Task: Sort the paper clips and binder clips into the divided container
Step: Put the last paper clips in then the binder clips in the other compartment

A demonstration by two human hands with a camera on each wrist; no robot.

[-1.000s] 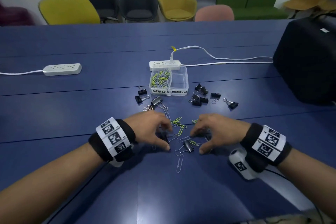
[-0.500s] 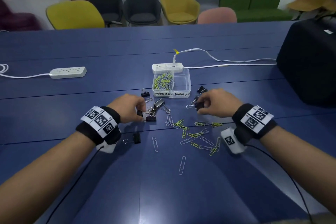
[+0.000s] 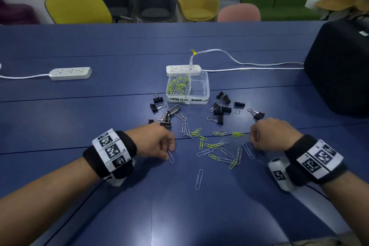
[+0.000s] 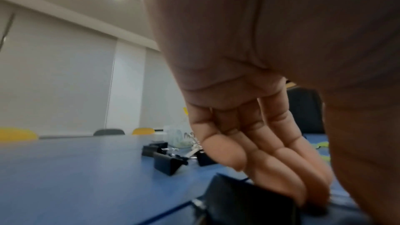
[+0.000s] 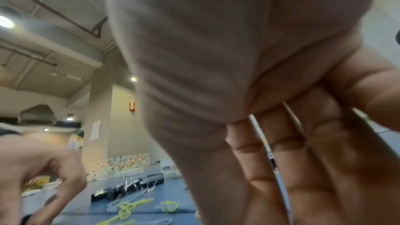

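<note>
Over table point(image 3: 79, 118), both hands palm-down, fingers point(image 4: 225, 153) lowered

Binder clips point(image 3: 219, 113) flanking container point(image 3: 205, 83) front.

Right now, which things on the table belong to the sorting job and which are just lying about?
Job: divided container, loose paper clips, binder clips, left hand, right hand.
Lying about: two power strips, black bag, chairs.
</note>
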